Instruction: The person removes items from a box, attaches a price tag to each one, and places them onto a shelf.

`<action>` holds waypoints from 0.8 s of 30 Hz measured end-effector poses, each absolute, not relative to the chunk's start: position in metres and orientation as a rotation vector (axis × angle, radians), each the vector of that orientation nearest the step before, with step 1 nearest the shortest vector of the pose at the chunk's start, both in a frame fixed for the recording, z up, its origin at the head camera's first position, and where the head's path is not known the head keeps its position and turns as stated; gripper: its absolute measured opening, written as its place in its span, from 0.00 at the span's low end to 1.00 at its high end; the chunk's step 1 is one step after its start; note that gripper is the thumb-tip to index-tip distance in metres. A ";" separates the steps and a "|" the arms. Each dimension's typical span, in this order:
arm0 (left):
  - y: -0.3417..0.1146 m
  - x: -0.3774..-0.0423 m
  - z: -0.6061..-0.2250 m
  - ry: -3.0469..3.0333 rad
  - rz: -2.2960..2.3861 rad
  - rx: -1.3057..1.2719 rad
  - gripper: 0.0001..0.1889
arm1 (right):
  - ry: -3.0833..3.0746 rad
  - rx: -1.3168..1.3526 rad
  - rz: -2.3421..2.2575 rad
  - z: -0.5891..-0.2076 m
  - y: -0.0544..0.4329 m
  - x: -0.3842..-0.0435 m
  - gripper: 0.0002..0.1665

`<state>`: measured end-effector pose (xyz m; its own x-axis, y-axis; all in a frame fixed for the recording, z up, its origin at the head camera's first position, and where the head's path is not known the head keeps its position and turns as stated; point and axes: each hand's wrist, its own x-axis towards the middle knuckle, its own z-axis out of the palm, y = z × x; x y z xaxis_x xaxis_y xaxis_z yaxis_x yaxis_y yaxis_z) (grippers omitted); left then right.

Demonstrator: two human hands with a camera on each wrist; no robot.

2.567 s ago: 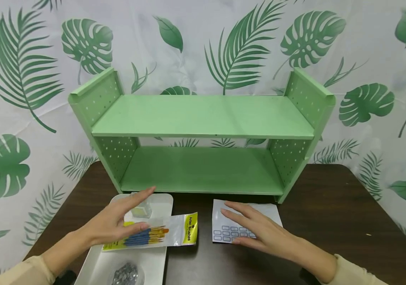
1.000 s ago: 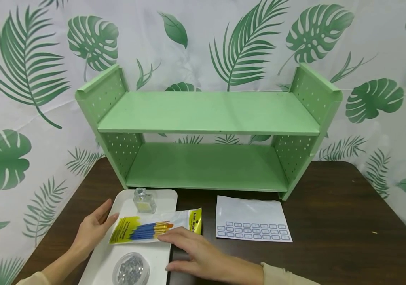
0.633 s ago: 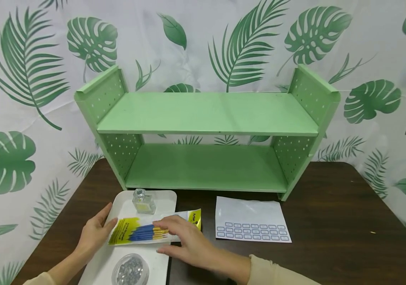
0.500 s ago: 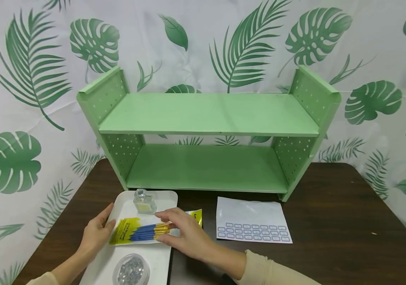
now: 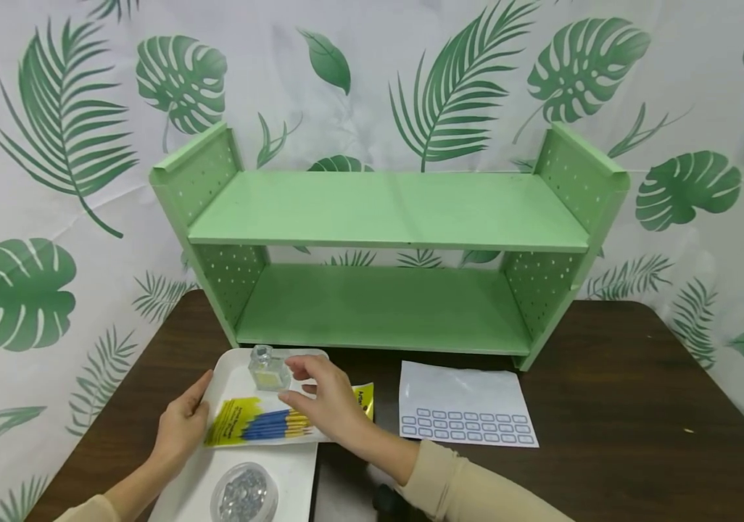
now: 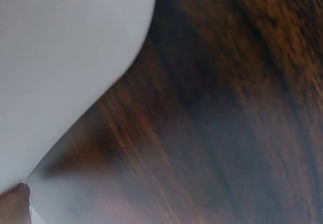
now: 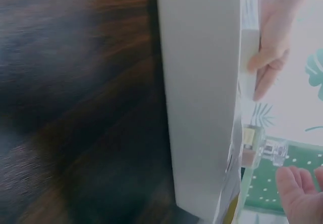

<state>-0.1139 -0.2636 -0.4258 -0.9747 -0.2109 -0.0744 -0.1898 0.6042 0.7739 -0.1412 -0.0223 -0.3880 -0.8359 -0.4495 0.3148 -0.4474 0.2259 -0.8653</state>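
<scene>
My left hand (image 5: 179, 424) grips the left rim of a white tray (image 5: 296, 471), thumb over the edge; the right wrist view shows this hand (image 7: 275, 42) from the side. In the left wrist view only a fingertip (image 6: 16, 204) shows at the tray's edge. At the far end of the tray stands a small square clear glass bottle (image 5: 270, 371) with a pale yellow label. My right hand (image 5: 328, 402) is just right of it, fingers curved and parted, holding nothing. Below that hand, a yellow-ended pack of artist brushes (image 5: 235, 422) lies across the tray, its right part covered.
A round clear tub of glassy pebbles (image 5: 244, 494) sits in the tray's near part. Behind is a green two-tier shelf (image 5: 378, 206). A white sheet with printed boxes (image 5: 463, 395) lies right of the tray on the dark wooden table (image 5: 626, 406).
My right hand has moved from above the white sheet, over the brush pack, to beside the glass bottle. My left hand has drawn back from over the tray to its left rim.
</scene>
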 end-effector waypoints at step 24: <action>-0.262 -0.114 -0.430 -2.766 -1.300 0.374 0.27 | 2.617 -0.628 -1.720 -0.396 -0.076 -0.174 0.22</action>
